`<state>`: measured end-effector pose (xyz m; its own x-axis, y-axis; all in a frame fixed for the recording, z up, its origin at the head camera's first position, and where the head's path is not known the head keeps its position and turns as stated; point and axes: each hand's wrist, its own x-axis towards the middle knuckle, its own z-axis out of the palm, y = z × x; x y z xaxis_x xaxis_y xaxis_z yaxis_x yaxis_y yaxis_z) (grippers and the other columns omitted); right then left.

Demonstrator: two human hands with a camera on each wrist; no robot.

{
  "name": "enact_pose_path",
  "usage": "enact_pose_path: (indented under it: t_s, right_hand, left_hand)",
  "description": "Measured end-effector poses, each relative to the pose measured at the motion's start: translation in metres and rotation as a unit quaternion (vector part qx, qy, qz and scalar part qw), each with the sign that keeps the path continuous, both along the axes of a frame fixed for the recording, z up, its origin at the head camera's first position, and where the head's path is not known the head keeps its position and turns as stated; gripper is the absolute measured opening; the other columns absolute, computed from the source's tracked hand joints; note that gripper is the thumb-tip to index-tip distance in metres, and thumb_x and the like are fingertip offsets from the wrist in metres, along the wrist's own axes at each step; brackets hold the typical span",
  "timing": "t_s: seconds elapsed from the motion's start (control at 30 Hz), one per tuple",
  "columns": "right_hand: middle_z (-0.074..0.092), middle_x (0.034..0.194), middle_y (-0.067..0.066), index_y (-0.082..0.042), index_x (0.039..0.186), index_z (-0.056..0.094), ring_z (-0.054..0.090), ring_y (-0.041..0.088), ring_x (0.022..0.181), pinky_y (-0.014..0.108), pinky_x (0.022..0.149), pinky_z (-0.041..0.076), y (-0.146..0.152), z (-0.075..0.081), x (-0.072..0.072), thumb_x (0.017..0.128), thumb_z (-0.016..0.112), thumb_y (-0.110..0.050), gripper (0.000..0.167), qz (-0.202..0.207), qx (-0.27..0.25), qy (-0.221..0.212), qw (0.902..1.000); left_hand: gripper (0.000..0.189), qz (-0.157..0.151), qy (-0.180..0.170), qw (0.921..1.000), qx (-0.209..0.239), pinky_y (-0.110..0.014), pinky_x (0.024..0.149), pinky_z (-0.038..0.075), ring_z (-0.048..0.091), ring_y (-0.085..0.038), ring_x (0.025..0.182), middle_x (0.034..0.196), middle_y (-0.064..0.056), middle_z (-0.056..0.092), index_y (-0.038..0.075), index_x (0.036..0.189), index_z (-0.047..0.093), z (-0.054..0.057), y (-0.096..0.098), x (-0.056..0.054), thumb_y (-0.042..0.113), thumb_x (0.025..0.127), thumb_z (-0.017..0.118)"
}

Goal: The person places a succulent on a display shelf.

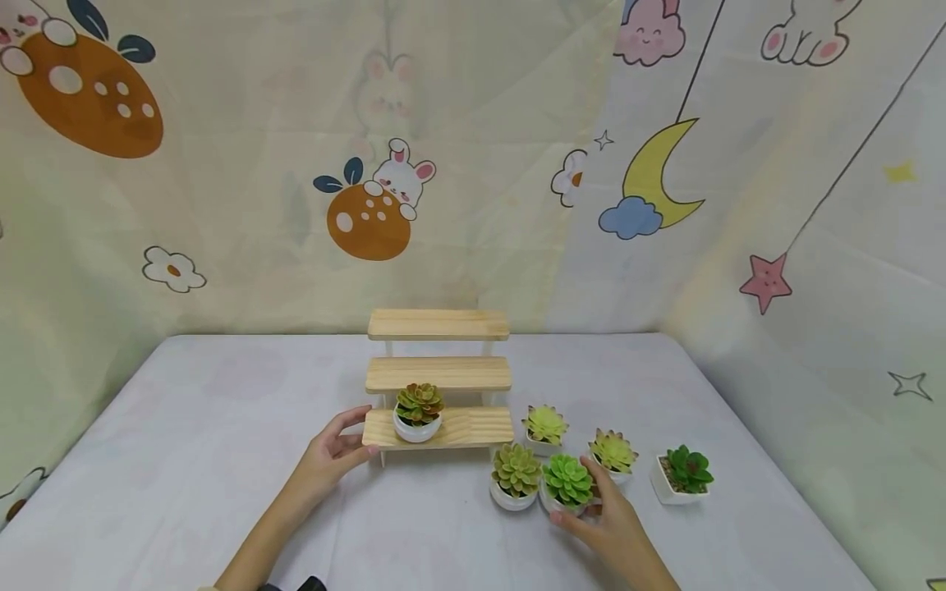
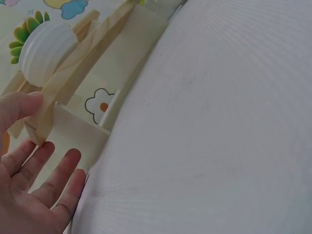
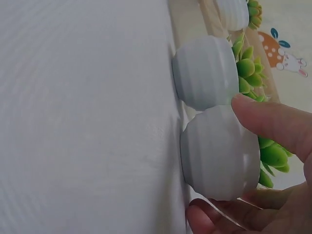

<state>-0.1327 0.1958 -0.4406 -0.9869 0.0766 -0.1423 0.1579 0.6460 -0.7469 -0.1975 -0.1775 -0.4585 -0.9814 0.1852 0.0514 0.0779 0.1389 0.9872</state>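
Planks of pale, grained wood make a three-tier stand (image 1: 480,424), its long axis running left to right; from the head, I see the left hand (image 1: 332,455) pinching the lowest step's end, the right hand (image 1: 609,525) gripping a bright-green succulent (image 1: 567,480), upright, right of the stand's front. White cloth (image 1: 259,402) spreads beneath a cartoon-printed curtain (image 1: 488,238). Left wrist: thumb above the plank, fingertips below. Right wrist: thumb and fingers bracket a ribbed, rounded pot (image 3: 219,156), just beside another pot (image 3: 207,73).
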Motion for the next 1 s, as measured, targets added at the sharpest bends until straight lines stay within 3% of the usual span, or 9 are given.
enact_pose_path:
  t_s: [0.13,0.27,1.0]
  right_hand:
    - [0.054,0.116,0.017,-0.001,0.14,0.032,0.053,0.016,0.083,0.026,0.066,0.046,0.0009,-0.0024,-0.001,0.072,0.079,-0.036,0.09,-0.011,-0.002,-0.002,0.9999]
    - [0.054,0.1,0.01,0.002,0.14,0.031,0.046,0.014,0.075,0.023,0.059,0.041,0.003,-0.0042,-0.0009,0.073,0.078,-0.033,0.089,-0.016,-0.011,-0.007,0.9998]
    - [0.054,0.091,0.007,0.008,0.135,0.036,0.046,0.013,0.072,0.022,0.057,0.041,0.0041,-0.0078,-0.0023,0.071,0.08,-0.033,0.087,-0.026,-0.009,0.005,0.9996]
  left_hand:
    - [0.06,0.001,0.004,1.0,0.0,-0.018,0.083,0.047,0.059,-0.009,0.105,0.132,-0.02,0.05,0.008,0.136,0.041,0.0001,0.0005,0.0006,0.014,0.084,0.069]
    - [0.06,0.001,0.009,1.0,-0.003,-0.019,0.082,0.047,0.06,-0.009,0.104,0.131,-0.02,0.05,0.008,0.137,0.04,0.001,0.0007,0.001,0.015,0.084,0.068]
    - [0.059,0.005,0.001,1.0,0.006,-0.018,0.082,0.047,0.059,-0.004,0.102,0.131,-0.021,0.051,0.008,0.136,0.042,-0.0001,0.0007,0.0007,0.013,0.084,0.069]
